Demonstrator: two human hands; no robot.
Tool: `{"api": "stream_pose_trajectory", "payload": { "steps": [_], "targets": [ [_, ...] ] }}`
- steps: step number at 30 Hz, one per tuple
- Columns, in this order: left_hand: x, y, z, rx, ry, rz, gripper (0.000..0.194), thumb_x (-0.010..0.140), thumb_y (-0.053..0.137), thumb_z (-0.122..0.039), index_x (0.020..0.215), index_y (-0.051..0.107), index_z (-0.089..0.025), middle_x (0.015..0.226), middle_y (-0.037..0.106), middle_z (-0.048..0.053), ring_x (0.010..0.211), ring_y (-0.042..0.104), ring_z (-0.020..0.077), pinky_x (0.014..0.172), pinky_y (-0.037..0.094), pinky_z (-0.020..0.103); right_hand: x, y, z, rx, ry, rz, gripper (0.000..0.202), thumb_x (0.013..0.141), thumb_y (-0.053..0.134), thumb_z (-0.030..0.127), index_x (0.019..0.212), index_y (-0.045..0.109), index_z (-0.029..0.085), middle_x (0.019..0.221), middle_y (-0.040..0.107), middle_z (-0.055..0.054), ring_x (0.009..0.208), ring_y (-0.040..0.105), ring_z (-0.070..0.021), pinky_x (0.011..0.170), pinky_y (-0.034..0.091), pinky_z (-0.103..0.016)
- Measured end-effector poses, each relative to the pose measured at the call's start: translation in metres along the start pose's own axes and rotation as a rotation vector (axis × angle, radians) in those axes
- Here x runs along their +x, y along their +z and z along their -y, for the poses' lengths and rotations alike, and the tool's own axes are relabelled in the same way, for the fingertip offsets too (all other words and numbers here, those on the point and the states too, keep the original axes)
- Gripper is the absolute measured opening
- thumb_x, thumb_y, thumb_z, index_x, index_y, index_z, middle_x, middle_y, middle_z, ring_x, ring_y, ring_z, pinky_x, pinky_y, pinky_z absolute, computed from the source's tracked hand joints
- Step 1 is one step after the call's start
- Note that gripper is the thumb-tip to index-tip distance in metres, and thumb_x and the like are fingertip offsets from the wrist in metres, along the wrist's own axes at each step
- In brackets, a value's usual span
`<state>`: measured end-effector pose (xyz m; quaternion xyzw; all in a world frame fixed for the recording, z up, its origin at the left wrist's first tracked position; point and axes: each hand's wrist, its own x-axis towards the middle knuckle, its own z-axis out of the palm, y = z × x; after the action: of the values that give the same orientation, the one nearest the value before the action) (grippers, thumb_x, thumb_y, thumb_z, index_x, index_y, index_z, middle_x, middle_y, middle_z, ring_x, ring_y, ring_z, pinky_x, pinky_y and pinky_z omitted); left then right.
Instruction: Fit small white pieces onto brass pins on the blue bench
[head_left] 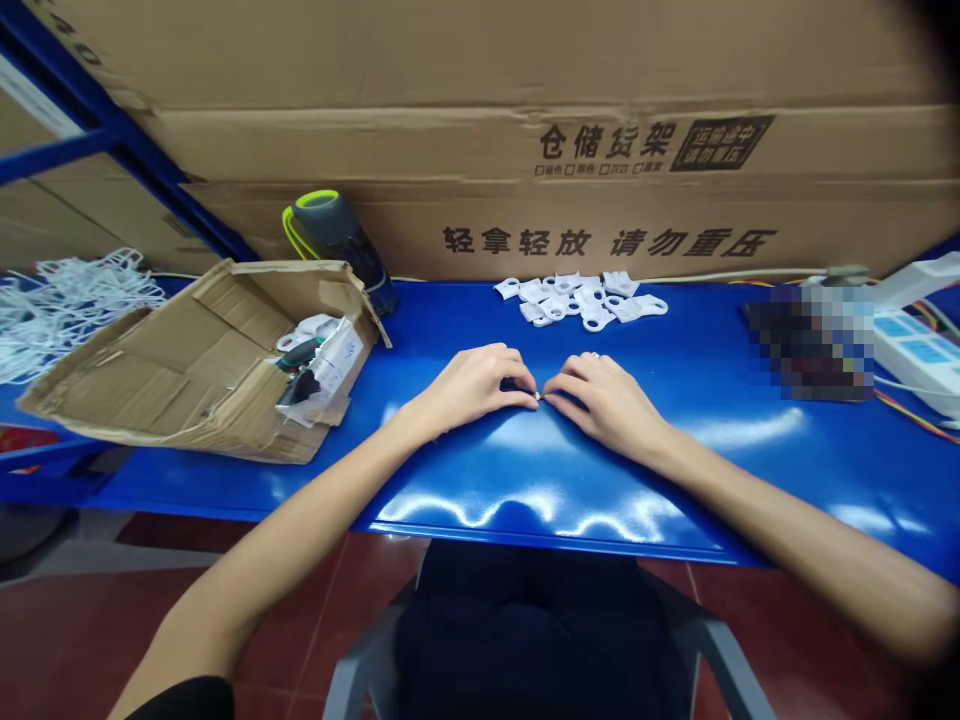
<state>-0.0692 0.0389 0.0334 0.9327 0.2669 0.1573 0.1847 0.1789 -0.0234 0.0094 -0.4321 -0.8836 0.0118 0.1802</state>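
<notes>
Cardboard [360,145] reads "轻拿轻放" behind left hand [476,382] and right hand [606,396], both pinching something tiny [537,396].

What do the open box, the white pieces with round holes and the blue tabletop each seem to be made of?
Open box: matt brown cardboard, shown by its creases and folds. White pieces: probably plastic, fairly smooth, being evenly white and stiff-looking. Blue tabletop: glossy, perhaps painted metal, though laminate is possible; it throws bright highlights.
</notes>
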Motion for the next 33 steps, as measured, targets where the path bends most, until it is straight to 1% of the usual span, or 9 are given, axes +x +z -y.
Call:
{"api": "stream_pose_trajectory", "payload": {
  "steps": [3, 10, 14, 18, 22, 25, 29, 31, 33],
  "targets": [
    [-0.001, -0.002, 0.002, 0.005, -0.010, 0.020, 0.024, 0.104, 0.068, -0.043, 0.107, 0.083, -0.024, 0.107, 0.077, 0.005, 0.103, 0.067, 0.0213, 0.089, 0.047, 0.031, 0.000, 0.000, 0.001, -0.003, 0.002, -0.001, 0.033, 0.113, 0.045, 0.036, 0.110, 0.075, 0.022, 0.103, 0.069, -0.010, 0.097, 0.059, -0.0253, 0.088, 0.039, -0.040],
    [0.000, 0.006, -0.002, 0.006, 0.012, 0.029, 0.026, 0.108, 0.062, -0.039, 0.108, 0.081, -0.022, 0.108, 0.077, 0.005, 0.104, 0.067, 0.0210, 0.091, 0.048, 0.032, 0.000, 0.000, 0.004, 0.030, 0.020, 0.004, 0.029, 0.112, 0.051, 0.042, 0.114, 0.072, 0.022, 0.106, 0.070, -0.008, 0.099, 0.061, -0.0250, 0.095, 0.039, -0.041],
    [0.000, 0.001, -0.005, 0.036, 0.025, 0.049, 0.027, 0.107, 0.061, -0.042, 0.107, 0.080, -0.021, 0.108, 0.076, 0.005, 0.103, 0.067, 0.0215, 0.091, 0.047, 0.033, 0.000, -0.003, 0.003, 0.003, -0.010, 0.017, 0.030, 0.113, 0.049, 0.040, 0.111, 0.073, 0.023, 0.106, 0.070, -0.009, 0.099, 0.061, -0.0247, 0.091, 0.038, -0.040],
    [-0.002, -0.014, -0.003, 0.137, -0.004, 0.066, 0.025, 0.105, 0.065, -0.039, 0.098, 0.081, -0.021, 0.104, 0.077, 0.005, 0.098, 0.065, 0.0216, 0.087, 0.045, 0.033, -0.001, -0.011, -0.006, -0.065, 0.003, 0.009, 0.026, 0.110, 0.052, 0.036, 0.110, 0.074, 0.023, 0.106, 0.070, -0.009, 0.097, 0.060, -0.0249, 0.083, 0.037, -0.039],
    [-0.006, -0.028, 0.011, 0.256, -0.060, 0.055, 0.022, 0.101, 0.068, -0.038, 0.098, 0.083, -0.023, 0.105, 0.078, 0.005, 0.098, 0.063, 0.0227, 0.083, 0.043, 0.033, -0.007, -0.018, -0.022, -0.166, 0.068, -0.032, 0.022, 0.106, 0.054, 0.030, 0.109, 0.075, 0.022, 0.107, 0.070, -0.011, 0.099, 0.059, -0.0276, 0.080, 0.034, -0.041],
    [-0.010, -0.036, 0.020, 0.303, -0.121, 0.045, 0.023, 0.098, 0.070, -0.042, 0.098, 0.083, -0.023, 0.102, 0.078, 0.005, 0.096, 0.063, 0.0229, 0.082, 0.042, 0.033, -0.009, -0.020, -0.028, -0.231, 0.110, -0.065, 0.024, 0.104, 0.052, 0.024, 0.114, 0.074, 0.021, 0.108, 0.069, -0.012, 0.098, 0.057, -0.0290, 0.079, 0.033, -0.041],
    [-0.016, -0.055, 0.021, 0.169, -0.223, 0.036, 0.034, 0.095, 0.072, -0.054, 0.098, 0.082, -0.022, 0.093, 0.077, 0.004, 0.086, 0.064, 0.0196, 0.078, 0.042, 0.030, -0.009, -0.020, -0.022, -0.223, 0.105, -0.062, 0.028, 0.105, 0.048, 0.021, 0.119, 0.072, 0.021, 0.111, 0.069, -0.012, 0.101, 0.057, -0.0294, 0.080, 0.034, -0.042],
    [-0.021, -0.069, 0.021, 0.034, -0.304, 0.109, 0.040, 0.092, 0.072, -0.059, 0.094, 0.083, -0.021, 0.082, 0.075, 0.001, 0.073, 0.061, 0.0159, 0.070, 0.041, 0.027, -0.008, -0.020, -0.018, -0.202, 0.088, -0.042, 0.028, 0.106, 0.048, 0.021, 0.121, 0.071, 0.021, 0.113, 0.069, -0.013, 0.102, 0.058, -0.0296, 0.081, 0.035, -0.042],
    [-0.026, -0.082, 0.022, -0.052, -0.368, 0.217, 0.042, 0.088, 0.075, -0.061, 0.090, 0.084, -0.021, 0.073, 0.071, -0.001, 0.065, 0.057, 0.0138, 0.063, 0.038, 0.026, -0.007, -0.019, -0.014, -0.183, 0.077, -0.027, 0.029, 0.106, 0.048, 0.021, 0.123, 0.071, 0.021, 0.114, 0.069, -0.013, 0.102, 0.058, -0.0297, 0.081, 0.035, -0.042]
  ]
}}
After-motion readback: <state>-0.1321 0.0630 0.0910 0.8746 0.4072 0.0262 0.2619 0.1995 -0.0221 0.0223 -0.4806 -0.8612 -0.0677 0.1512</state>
